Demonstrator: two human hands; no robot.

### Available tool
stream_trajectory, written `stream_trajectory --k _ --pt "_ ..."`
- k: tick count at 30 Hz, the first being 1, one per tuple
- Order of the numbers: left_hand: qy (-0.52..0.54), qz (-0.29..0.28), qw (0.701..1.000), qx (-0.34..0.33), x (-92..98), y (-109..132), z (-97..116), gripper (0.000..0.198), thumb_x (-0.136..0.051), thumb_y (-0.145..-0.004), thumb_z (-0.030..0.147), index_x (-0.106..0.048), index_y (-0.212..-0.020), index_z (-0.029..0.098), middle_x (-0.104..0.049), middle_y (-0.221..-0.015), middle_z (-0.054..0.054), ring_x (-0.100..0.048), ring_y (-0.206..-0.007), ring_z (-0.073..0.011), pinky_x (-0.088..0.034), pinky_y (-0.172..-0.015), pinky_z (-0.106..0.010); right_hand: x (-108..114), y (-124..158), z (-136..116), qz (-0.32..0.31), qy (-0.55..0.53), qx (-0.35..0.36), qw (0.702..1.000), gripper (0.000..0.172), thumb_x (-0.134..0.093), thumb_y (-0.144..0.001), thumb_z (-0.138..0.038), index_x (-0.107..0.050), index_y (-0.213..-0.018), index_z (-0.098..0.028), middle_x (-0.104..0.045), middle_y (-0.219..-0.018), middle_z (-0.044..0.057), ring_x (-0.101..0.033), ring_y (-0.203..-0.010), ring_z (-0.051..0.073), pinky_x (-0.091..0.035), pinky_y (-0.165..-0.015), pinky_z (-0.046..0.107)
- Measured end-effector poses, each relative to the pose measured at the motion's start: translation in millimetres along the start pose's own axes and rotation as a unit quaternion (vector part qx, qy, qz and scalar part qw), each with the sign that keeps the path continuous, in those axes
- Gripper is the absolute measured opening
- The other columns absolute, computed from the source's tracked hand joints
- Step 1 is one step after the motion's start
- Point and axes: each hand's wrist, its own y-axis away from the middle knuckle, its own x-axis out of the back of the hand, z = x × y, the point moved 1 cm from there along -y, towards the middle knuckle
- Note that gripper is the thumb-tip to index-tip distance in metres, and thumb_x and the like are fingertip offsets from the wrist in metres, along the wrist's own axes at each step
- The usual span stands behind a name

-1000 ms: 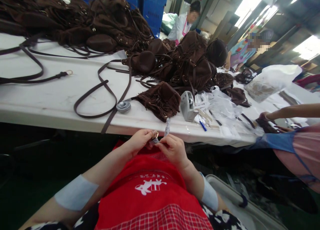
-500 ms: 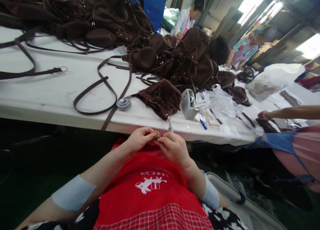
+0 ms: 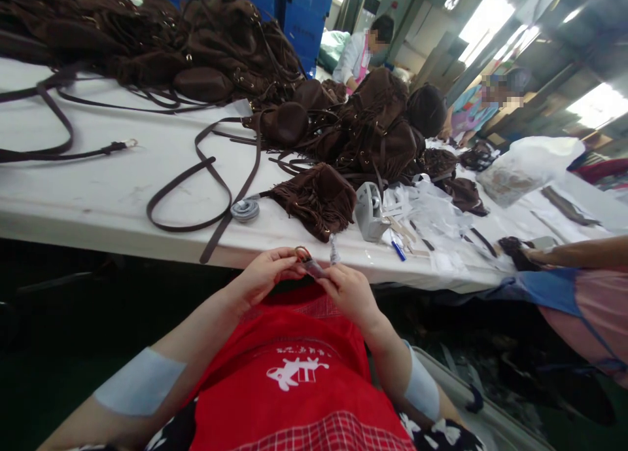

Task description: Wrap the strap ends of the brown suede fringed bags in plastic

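Holding one gold-toned ring [image 3: 302, 250] just short of the white-covered table [image 3: 122, 186], over the red apron [image 3: 299, 415], with one film-wrapped strip end [image 3: 314, 268] running off toward 4-5 o'clock. Left hand [image 3: 267, 275]: pinching the ring between thumb and fingertips. Right hand [image 3: 352, 295]: pinching the far end of the film. Can't tell how joined under there. Could drop down the gap before the table from a slack left pinch; could tear or bunch film from too hard a pull on the right; could snag on the wrapped strap [image 3: 334, 249] right by the right fingers. Counting outward, clock from the hands: 1 fringed bag [image 3: 318, 199] at 12, 1 tape dispenser [image 3: 371, 214] between 1 and 2, 1 blue pen [image 3: 398, 251] near 3, 1 grey coil [image 3: 244, 209] between 10 and 11, 1 looped strap [image 3: 189, 228] at 10. Behind, 11 to 1: heaped brown bags [image 3: 216, 42], too overlapped to count. Also 2 co-workers [image 3: 353, 61] beyond, plus 1 co-worker's arm [image 3: 583, 251] at 3.
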Motion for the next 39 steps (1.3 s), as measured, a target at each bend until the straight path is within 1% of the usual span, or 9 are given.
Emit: stream_trajectory --k 3,7,14,17,23,28,31,36,39 --pt "-0.035 0.005 0.998 -0.046 -5.2 -0.3 1.2 0.032 -0.078 -0.069 0.034 -0.071 -0.094 0.015 -0.070 -0.090 -0.006 -0.061 -0.076 -0.0139 -0.049 -0.073 -0.025 -7.1 -1.1 -0.8 0.019 0.010 0.003 1.000 0.011 -0.058 -0.091 -0.024 -0.067 -0.086 -0.019 -0.067 -0.078 0.002 -0.061 -0.073 0.014 -0.044 -0.068 0.025" --pt "-0.101 0.037 0.993 -0.047 -4.2 -5.1 -2.2 0.034 -0.071 -0.075 0.047 -0.068 -0.075 0.013 -0.063 -0.067 -0.002 -0.052 -0.060 -0.0110 -0.041 -0.058 -0.022 -13.7 -0.5 -2.7 0.036 -0.007 0.041 0.998 0.007 -0.060 -0.087 -0.017 -0.066 -0.089 -0.021 -0.067 -0.084 0.002 -0.062 -0.078 0.015 -0.045 -0.072 0.025" --pt "-0.112 -0.135 0.978 0.111 -3.8 -20.0 -10.6 0.043 -0.074 -0.070 0.049 -0.070 -0.088 0.010 -0.067 -0.074 -0.007 -0.056 -0.062 -0.0138 -0.040 -0.057 -0.024 -14.1 -3.4 3.8 0.054 0.063 0.067 0.994 0.060 -0.061 -0.082 -0.014 -0.045 -0.138 -0.027 -0.059 -0.124 0.009 -0.062 -0.093 0.020 -0.052 -0.080 0.032" --pt "-0.067 -0.150 0.974 0.153 -8.4 -28.1 -15.4 0.036 -0.082 -0.062 0.037 -0.069 -0.084 0.011 -0.067 -0.073 -0.006 -0.060 -0.065 -0.0167 -0.044 -0.060 -0.027 -13.0 -2.8 2.9 0.019 0.109 0.120 0.987 0.059 -0.060 -0.083 -0.012 -0.048 -0.136 -0.033 -0.055 -0.129 0.007 -0.062 -0.093 0.019 -0.052 -0.078 0.030" --pt "-0.018 -0.170 0.966 0.193 -11.3 -45.3 -32.7 0.036 -0.082 -0.060 0.034 -0.068 -0.086 0.012 -0.068 -0.074 -0.007 -0.061 -0.061 -0.0160 -0.048 -0.060 -0.028 -15.2 2.9 2.9 0.027 0.085 0.154 0.984 0.040 -0.059 -0.086 -0.018 -0.058 -0.125 -0.026 -0.061 -0.122 0.008 -0.062 -0.093 0.021 -0.052 -0.079 0.031" --pt "-0.057 -0.057 0.990 0.113 -20.2 -48.0 -36.9 0.033 -0.079 -0.063 0.039 -0.066 -0.075 0.011 -0.065 -0.066 -0.005 -0.058 -0.058 -0.0146 -0.043 -0.055 -0.025 -16.0 0.5 6.2 0.068 -0.050 0.096 0.992 0.031 -0.060 -0.083 -0.020 -0.061 -0.114 -0.020 -0.062 -0.115 0.010 -0.060 -0.100 0.022 -0.049 -0.086 0.032" --pt "-0.084 0.003 0.996 0.008 -26.7 -38.2 -25.0 0.027 -0.068 -0.074 0.038 -0.069 -0.086 0.014 -0.067 -0.075 -0.003 -0.059 -0.068 -0.0137 -0.044 -0.062 -0.023 -15.3 -4.1 11.1 0.115 -0.137 0.007 0.984 0.019 -0.062 -0.084 -0.026 -0.064 -0.101 -0.019 -0.063 -0.099 0.007 -0.061 -0.088 0.018 -0.049 -0.077 0.028" --pt "-0.173 -0.083 0.974 -0.117 -31.7 -18.7 -10.8 0.041 -0.067 -0.075 0.030 -0.065 -0.114 0.018 -0.067 -0.114 -0.008 -0.060 -0.103 -0.0234 -0.048 -0.086 -0.032 -18.5 -11.3 19.3 0.116 -0.198 -0.099 0.968 0.013 -0.061 -0.084 -0.030 -0.064 -0.082 -0.018 -0.059 -0.072 0.000 -0.053 -0.064 0.013 -0.040 -0.058 0.024" --pt "-0.226 -0.066 0.961 -0.148 -27.8 -19.6 -14.9 0.037 -0.066 -0.079 0.035 -0.065 -0.112 0.019 -0.068 -0.111 -0.008 -0.061 -0.103 -0.0236 -0.047 -0.094 -0.036 -23.9 -12.1 18.9 0.110 -0.198 -0.125 0.966 0.012 -0.062 -0.081 -0.029 -0.063 -0.077 -0.018 -0.059 -0.068 -0.001 -0.051 -0.060 0.012 -0.038 -0.056 0.023"
